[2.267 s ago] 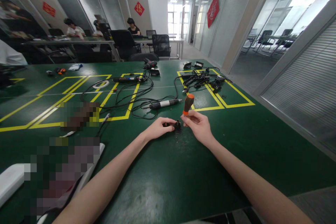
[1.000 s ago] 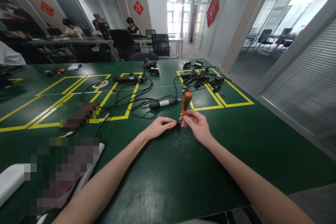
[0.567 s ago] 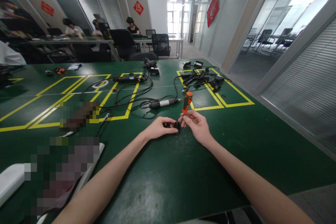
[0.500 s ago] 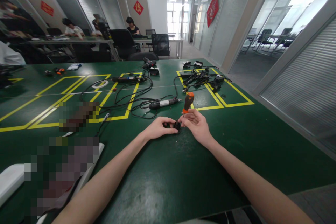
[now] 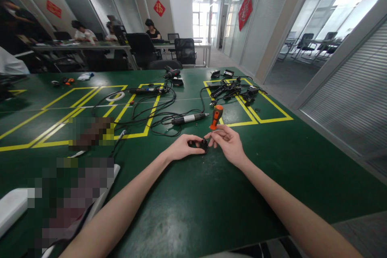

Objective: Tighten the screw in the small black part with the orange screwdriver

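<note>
A small black part was set on the green tabletop, in front of the person. Its left side was grasped between the thumb and fingers of the left hand. More dark material was seen inside that grip, but whether it belonged to the part could not be told.

Just right of the part, an orange-and-grey screwdriver was pinched by the fingertips of the right hand, low down, where handle and shaft met. The handle was raised beyond the part and tilted slightly to the right. The tip was hidden, so contact with the part could not be confirmed.

As a judgement, good control called for the part to be pressed evenly against the tabletop, with the left fingertips kept off the path of the blade. The shaft was best brought into line with whatever it was to meet, as a slip was made likelier by the tilt. With so low a pinch, fine aim was favoured over force.

Beyond the part, slightly left, a black tool with a silver band was laid beside looped cable. Farther off, to the right, tangled black cords were piled.
</note>
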A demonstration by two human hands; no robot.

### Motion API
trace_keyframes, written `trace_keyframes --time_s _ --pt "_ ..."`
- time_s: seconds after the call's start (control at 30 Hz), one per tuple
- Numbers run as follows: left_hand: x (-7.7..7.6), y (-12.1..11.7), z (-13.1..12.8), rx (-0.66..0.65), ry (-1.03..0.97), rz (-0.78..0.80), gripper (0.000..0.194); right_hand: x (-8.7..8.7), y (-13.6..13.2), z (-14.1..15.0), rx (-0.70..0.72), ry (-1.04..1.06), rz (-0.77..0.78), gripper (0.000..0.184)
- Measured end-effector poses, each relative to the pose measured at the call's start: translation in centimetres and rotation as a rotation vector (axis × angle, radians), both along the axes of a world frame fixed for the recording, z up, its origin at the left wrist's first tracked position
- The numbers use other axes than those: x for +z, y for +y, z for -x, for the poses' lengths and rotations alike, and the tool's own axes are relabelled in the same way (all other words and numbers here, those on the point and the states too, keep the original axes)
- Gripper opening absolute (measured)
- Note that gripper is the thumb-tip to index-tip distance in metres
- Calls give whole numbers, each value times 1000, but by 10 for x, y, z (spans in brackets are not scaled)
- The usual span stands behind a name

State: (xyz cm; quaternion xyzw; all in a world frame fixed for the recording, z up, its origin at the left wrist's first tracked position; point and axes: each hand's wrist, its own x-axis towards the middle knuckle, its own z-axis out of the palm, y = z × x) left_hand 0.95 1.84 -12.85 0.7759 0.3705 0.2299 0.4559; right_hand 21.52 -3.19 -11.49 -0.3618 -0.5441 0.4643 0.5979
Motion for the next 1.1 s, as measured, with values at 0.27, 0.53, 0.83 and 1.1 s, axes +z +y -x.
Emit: trace_keyframes --time_s 0.27,0.53,0.83,1.1 --pt "-4 2 1 -24 -15 6 45 2 -1 2 -78 -55 -7 27" --pt "-2 1 1 -17 -13 17 44 3 0 -1 -33 -26 3 32" --pt "-1 1 0 -14 -15 23 46 2 2 -1 -109 7 83 33" --pt "-1 2 1 -12 -9 11 45 3 2 0 -17 42 57 41"
